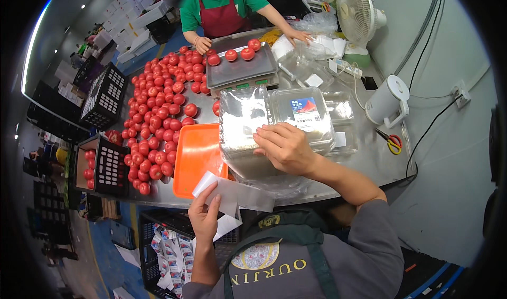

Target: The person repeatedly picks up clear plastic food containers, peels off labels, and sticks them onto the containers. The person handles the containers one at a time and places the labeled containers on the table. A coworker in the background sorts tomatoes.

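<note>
My left hand pinches a white strip of label backing paper between thumb and fingers, in front of the table's near edge. The strip's ends hang loose. My right hand lies with fingers stretched across the near edges of two stacks of clear plastic boxes. The left stack shows a shiny bare top. On the top box of the right stack sits a blue, red and white label. My palm hides part of the boxes' front edges.
An orange tray lies left of the boxes, beside many tomatoes. Across the table, a co-worker's hand is near a scale bearing several tomatoes. Scissors, a white kettle and a fan stand right.
</note>
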A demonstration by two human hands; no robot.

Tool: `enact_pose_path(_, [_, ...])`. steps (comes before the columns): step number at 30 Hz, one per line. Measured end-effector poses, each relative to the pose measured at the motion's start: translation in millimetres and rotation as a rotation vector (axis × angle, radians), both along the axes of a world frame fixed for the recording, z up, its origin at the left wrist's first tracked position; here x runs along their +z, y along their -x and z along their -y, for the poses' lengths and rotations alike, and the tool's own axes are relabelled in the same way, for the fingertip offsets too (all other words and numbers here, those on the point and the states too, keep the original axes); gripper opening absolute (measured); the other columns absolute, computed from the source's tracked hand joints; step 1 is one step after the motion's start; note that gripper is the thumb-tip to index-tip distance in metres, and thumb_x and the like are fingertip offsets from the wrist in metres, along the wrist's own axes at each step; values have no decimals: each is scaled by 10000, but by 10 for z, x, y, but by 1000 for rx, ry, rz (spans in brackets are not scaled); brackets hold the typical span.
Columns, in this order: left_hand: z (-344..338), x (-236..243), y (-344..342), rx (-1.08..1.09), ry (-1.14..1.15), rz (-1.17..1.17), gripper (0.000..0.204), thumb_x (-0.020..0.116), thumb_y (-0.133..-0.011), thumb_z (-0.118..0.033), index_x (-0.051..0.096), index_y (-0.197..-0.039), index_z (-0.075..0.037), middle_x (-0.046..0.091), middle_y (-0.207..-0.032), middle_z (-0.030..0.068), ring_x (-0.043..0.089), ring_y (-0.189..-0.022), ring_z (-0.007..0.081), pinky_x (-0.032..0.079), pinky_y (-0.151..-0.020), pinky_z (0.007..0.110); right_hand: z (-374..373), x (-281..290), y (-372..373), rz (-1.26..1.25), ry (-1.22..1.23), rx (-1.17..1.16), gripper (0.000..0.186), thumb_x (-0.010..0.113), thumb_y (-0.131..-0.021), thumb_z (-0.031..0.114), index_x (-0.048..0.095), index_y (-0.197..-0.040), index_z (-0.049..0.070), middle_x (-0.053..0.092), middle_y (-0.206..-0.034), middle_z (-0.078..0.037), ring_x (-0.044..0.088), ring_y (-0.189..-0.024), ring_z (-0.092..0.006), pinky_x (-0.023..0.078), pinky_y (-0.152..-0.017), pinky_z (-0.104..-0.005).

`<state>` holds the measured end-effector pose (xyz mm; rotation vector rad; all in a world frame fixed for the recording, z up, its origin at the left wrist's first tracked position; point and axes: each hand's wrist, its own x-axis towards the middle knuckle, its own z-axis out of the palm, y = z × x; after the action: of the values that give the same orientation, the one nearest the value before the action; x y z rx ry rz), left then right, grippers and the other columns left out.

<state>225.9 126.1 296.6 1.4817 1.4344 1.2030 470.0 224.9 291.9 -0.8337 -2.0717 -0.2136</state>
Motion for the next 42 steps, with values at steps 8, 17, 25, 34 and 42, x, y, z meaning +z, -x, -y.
enact_pose_path(8, [-4, -52, -170, -45, -66, 134, 590, 526, -800, 108, 326, -1346, 8, 505, -1175, 131, 530, -1035, 176, 406, -911, 287, -203, 741, -838, -515, -92, -46, 140, 608, -705, -51, 647, -808, 35, 658, -771, -91, 628, -684, -183, 491, -625, -276])
enact_pose_path(17, [84, -142, -155, 159, -62, 55, 263, 590, -809, 56, 625, -1067, 23, 553, -1076, 47, 514, -746, 42, 397, -657, 154, -784, -1663, -3423, -1319, 1161, -313, 290, 553, -868, 322, 620, -941, 50, 634, -796, -31, 567, -651, -117, 456, -608, -238])
enact_pose_path(25, [-91, 13, -219, 47, 41, 200, 665, 499, -791, 134, 234, -1389, 20, 324, -1389, 146, 477, -1149, 214, 418, -913, 302, -854, -2895, -3918, -1028, 1135, -746, 212, 598, -834, 265, 631, -920, 74, 565, -681, -15, 517, -551, -131, 405, -481, -257])
enact_pose_path(34, [-43, 199, 263, 137, 129, 399, 490, 467, -823, 3, 433, -1311, -15, 558, -751, -9, 473, -614, 19, 352, -571, 141, 379, 256, -556, -695, 476, 701, 209, 566, -871, 219, 623, -885, 18, 612, -878, -137, 583, -845, -232, 455, -742, -310])
enact_pose_path(42, [6, 458, 537, 98, 72, 594, 449, 448, -853, -3, 429, -1301, 6, 575, -947, 43, 519, -742, 33, 398, -641, 154, 371, -334, 1328, -834, 1179, 975, 344, 675, -768, 12, 600, -1103, 26, 618, -983, -90, 596, -868, -135, 476, -755, -258])
